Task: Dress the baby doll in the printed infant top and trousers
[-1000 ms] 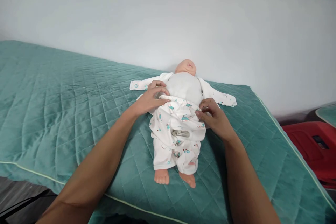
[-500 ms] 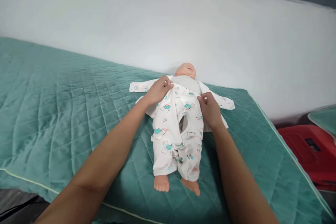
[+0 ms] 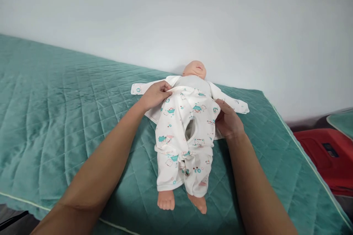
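Note:
A baby doll (image 3: pixel 195 69) lies on its back, head toward the wall and bare feet toward me. White printed baby pants (image 3: pixel 171 132) cover its legs and reach up over the belly, with an opening at the crotch. My left hand (image 3: pixel 156 95) pinches the waistband at the left side. At the right side, my right hand (image 3: pixel 228 119) is closed on the pants' edge, its fingertips partly hidden behind the cloth. Under the doll a white printed baby shirt (image 3: pixel 230 102) is spread, its front open and both sleeves stretched outward over the grey torso.
A green quilted cover (image 3: pixel 91 117) lies beneath the doll, its piped edge running down the right side. Behind stands a white wall (image 3: pixel 110 14). A red plastic object (image 3: pixel 320 154) sits beyond the right edge, beside another piece of green cover.
Both hands have moved apart, left hand leftward and right hand rightward, spreading the waistband wider over the belly. The view has also shifted slightly.

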Demonstrator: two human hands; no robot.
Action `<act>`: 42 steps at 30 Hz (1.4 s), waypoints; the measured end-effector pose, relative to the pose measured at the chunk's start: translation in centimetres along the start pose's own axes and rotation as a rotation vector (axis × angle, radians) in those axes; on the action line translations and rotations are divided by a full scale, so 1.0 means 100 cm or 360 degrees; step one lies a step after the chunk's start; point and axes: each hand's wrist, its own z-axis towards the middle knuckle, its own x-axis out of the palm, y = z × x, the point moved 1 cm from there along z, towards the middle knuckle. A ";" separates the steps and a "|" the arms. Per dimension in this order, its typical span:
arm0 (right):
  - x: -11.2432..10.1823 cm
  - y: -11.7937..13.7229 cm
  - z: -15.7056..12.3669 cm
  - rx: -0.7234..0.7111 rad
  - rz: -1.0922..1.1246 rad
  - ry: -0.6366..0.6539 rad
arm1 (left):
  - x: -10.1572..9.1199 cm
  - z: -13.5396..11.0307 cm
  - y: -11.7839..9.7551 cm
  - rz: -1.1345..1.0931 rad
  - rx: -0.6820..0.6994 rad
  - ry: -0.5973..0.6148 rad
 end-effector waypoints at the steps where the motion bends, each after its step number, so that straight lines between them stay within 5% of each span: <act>1: -0.002 0.001 0.000 0.0009 -0.0007 0.0020 | 0.001 0.000 0.003 0.0029 -0.0004 -0.0020; 12: -0.017 0.012 -0.013 0.0114 -0.0634 0.0310 | 0.004 -0.004 0.008 0.0098 -0.0301 -0.0004; 21: -0.001 0.004 -0.004 -0.0301 -0.1669 -0.0385 | 0.009 -0.005 0.008 -0.0396 -0.0476 -0.0013; 26: -0.005 0.005 -0.002 -0.0141 -0.1658 -0.0204 | 0.007 -0.005 0.010 -0.0406 -0.0428 0.0110; 31: -0.007 0.005 -0.002 -0.0239 -0.1659 -0.0019 | 0.002 -0.007 0.008 -0.0367 -0.0316 0.0289; 42: -0.010 -0.008 -0.002 -0.0245 -0.1024 0.0108 | -0.003 -0.014 -0.004 -0.0189 -0.0131 0.0644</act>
